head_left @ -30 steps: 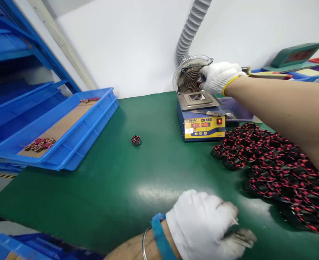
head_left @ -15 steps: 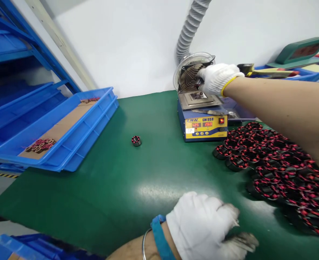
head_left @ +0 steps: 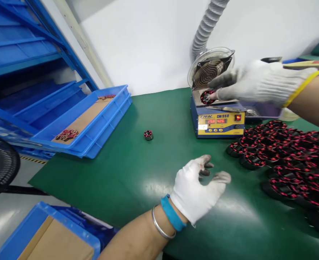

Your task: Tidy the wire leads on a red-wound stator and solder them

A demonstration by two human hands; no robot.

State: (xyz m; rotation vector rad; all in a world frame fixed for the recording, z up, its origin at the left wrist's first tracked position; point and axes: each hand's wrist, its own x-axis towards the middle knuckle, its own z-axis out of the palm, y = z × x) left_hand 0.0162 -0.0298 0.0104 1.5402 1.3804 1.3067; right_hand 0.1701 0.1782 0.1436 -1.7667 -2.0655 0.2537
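Gloved in white, my right hand (head_left: 253, 81) pinches a motor stator (head_left: 207, 97) with red and black windings. It is in front of the raised fan guard, over the near side of the solder pot (head_left: 220, 124), which has a lit digital display. My left hand (head_left: 199, 184), gloved and with a blue wrist strap, hovers over the green table, thumb and fingers apart and nothing between them. To its right stand several rows of stators (head_left: 267, 153). A single stator (head_left: 148, 135) stands alone on the table to the left of the solder pot.
Blue trays (head_left: 94, 130) with cardboard and small stators stand at the table's left edge, beside a blue rack (head_left: 40, 54). Another blue bin (head_left: 93, 245) is at the lower left. A grey duct hose (head_left: 209, 27) rises behind the pot.
My right hand has drawn back from the fan area, bringing the stator to the pot's front. My left hand has moved up and forward, its fingers spreading. The view has shifted left.
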